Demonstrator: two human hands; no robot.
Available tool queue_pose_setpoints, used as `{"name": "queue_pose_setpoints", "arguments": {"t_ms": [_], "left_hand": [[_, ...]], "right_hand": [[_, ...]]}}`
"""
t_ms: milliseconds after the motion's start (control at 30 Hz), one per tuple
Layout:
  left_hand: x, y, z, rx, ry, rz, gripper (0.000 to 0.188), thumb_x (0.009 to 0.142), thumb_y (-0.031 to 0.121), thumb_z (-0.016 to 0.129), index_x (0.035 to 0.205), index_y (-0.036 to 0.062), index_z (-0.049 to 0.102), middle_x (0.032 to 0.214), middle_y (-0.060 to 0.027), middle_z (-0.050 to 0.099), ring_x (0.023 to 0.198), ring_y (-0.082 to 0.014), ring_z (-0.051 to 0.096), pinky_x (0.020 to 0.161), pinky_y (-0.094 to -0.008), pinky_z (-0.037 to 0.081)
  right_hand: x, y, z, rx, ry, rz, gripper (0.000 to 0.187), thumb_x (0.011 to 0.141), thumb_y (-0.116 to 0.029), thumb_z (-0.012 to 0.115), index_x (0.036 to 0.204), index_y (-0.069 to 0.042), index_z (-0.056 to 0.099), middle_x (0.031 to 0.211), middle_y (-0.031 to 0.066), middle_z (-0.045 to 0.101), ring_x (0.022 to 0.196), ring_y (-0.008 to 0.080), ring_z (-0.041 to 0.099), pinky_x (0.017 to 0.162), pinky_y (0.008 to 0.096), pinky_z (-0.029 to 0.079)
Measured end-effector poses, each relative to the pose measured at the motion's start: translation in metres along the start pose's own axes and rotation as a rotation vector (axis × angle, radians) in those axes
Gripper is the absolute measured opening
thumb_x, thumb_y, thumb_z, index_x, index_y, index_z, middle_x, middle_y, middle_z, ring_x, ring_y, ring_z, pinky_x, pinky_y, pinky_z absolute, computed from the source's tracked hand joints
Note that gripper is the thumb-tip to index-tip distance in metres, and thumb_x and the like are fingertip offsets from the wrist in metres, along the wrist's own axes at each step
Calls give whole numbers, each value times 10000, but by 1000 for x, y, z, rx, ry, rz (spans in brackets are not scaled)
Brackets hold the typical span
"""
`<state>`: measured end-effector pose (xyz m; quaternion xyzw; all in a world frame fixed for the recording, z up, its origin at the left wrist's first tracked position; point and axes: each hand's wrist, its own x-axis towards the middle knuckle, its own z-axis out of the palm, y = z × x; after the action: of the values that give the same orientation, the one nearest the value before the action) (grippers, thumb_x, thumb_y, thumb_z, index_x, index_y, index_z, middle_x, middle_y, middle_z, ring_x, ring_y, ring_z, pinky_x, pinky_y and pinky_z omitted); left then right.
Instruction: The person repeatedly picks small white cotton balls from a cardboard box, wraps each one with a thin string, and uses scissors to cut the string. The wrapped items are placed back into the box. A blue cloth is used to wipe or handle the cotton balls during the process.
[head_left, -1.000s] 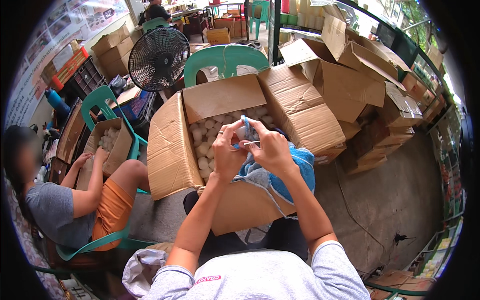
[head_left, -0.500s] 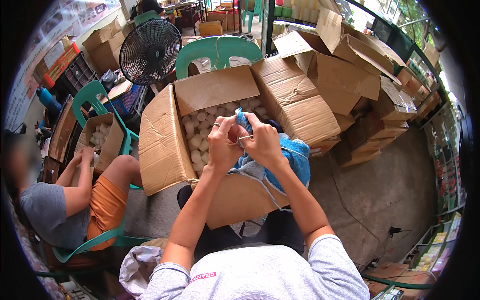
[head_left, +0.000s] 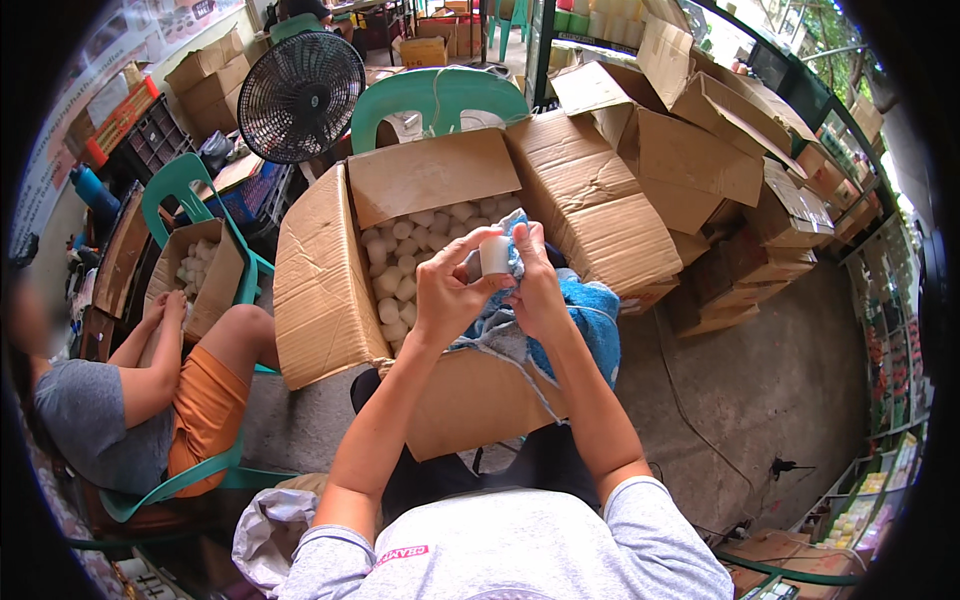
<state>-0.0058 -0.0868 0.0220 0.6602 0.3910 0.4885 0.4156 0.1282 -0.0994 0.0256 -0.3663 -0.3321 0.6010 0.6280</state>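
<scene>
White cylinder (head_left: 494,255) now upright, exposed above blue cloth (head_left: 590,325).

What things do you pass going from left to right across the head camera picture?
Seated person in orange shorts → small open box → big carton of white pieces → left hand → white cup → right hand → stacked flat cartons.

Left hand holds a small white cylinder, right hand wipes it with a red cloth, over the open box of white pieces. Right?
Not quite. The head view shows the cloth is blue, not red. The rest holds: the left hand holds the small white cylinder, the right hand works the cloth against it, above the open cardboard box of white pieces.
</scene>
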Motion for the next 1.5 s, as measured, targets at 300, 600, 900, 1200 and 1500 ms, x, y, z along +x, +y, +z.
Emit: {"name": "queue_pose_setpoints", "arguments": {"t_ms": [300,600,900,1200,1500], "left_hand": [[3,-1,15,-171,29,164,510,730,70,798,1209,61,621,1115,-83,685,906,-63,601,726,-243,531],[8,-1,9,-472,-73,-107,440,867,227,717,1271,100,597,1002,-15,659,749,-58,544,664,-186,472],[7,-13,-4,-501,-149,-121,328,830,271,764,1021,21,669,958,8,622,872,-92,573,819,-247,448],[5,-11,-2,-722,-250,-109,347,884,108,673,1216,22,626,1101,-14,502,1014,-121,546,865,-251,500],[3,-3,13,-394,-174,207,482,762,-153,670,1193,40,573,1219,-76,573,1176,-185,537,979,-301,486]], "right_hand": [[3,11,5,210,46,-123,268,1014,-371,450,1086,-122,518,940,19,570,782,107,592,614,260,516],[17,22,-2,250,103,-241,185,1018,-284,457,996,-113,523,836,40,602,729,180,641,591,309,517],[2,-17,5,-983,139,-710,197,962,-243,557,882,-68,515,696,138,557,581,297,556,530,377,430],[18,-17,3,-305,-19,-500,159,953,-105,574,820,-54,504,732,-6,511,695,48,444,612,219,403],[18,0,-8,-121,233,-302,242,977,-246,570,1045,-37,467,846,10,534,738,63,498,640,231,437]]}}
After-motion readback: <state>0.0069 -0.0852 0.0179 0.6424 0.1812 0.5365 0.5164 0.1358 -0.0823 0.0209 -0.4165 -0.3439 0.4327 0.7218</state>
